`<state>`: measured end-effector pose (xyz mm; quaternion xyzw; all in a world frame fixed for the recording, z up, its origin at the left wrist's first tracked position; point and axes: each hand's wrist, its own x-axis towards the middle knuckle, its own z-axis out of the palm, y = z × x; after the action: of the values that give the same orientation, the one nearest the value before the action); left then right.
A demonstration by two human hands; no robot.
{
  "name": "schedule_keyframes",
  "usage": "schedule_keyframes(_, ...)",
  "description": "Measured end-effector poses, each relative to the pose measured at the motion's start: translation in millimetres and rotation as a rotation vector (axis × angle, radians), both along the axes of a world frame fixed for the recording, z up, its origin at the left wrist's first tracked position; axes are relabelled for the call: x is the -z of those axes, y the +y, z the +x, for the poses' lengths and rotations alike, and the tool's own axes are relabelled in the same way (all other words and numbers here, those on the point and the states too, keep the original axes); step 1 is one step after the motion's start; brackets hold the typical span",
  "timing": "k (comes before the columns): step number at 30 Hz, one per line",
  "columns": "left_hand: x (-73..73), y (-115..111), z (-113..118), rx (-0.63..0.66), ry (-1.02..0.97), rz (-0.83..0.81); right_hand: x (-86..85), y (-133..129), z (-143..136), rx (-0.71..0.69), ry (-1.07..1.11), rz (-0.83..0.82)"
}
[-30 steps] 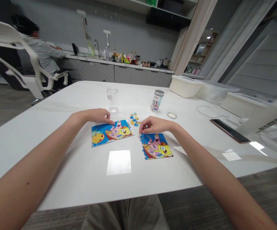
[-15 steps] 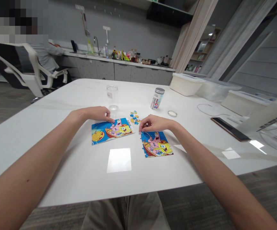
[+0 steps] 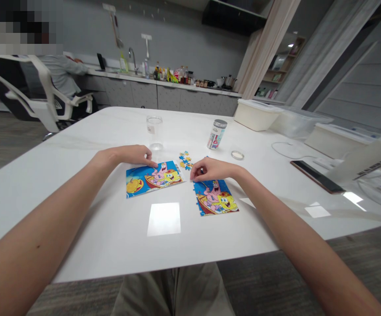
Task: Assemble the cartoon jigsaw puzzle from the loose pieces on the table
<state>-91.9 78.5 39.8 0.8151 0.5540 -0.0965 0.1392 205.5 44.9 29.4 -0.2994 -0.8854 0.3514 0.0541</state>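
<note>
My left hand point(image 3: 137, 155) rests at the top edge of a picture card point(image 3: 154, 179), its fingers curled and its thumb on the card. The card shows a pink and a yellow cartoon figure in a red boat beside a burger. To its right lies a partly joined jigsaw puzzle point(image 3: 215, 199) with the same figures and a notched left edge. At the puzzle's upper left corner my right hand point(image 3: 212, 168) pinches a puzzle piece, mostly hidden by the fingers. Loose puzzle pieces point(image 3: 185, 160) lie in a small heap between the hands.
Behind the pieces stand a clear jar point(image 3: 154, 133) and a printed canister point(image 3: 217, 134); a round lid point(image 3: 237, 155) lies nearby. A phone point(image 3: 316, 177), a cable and storage boxes point(image 3: 258, 116) occupy the right side. A person point(image 3: 60, 74) sits at the far left.
My right hand has shifted very slightly left and down at the puzzle's corner. My left hand stays on the card.
</note>
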Motion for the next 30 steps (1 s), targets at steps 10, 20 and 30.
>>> schedule_keyframes(10, 0.5, 1.0, -1.4, 0.013, 0.004, -0.007, -1.1, -2.2, -0.7, 0.021, 0.002, 0.002)
schedule_keyframes(20, 5.4, 5.6, -4.0, 0.019, -0.002, 0.001, -3.2, 6.1, 7.5, 0.254, 0.112, 0.059)
schedule_keyframes(30, 3.9, 4.5, -3.2, 0.008, -0.007, -0.010, -0.4, 17.4, 11.8, 0.468, -0.056, 0.341)
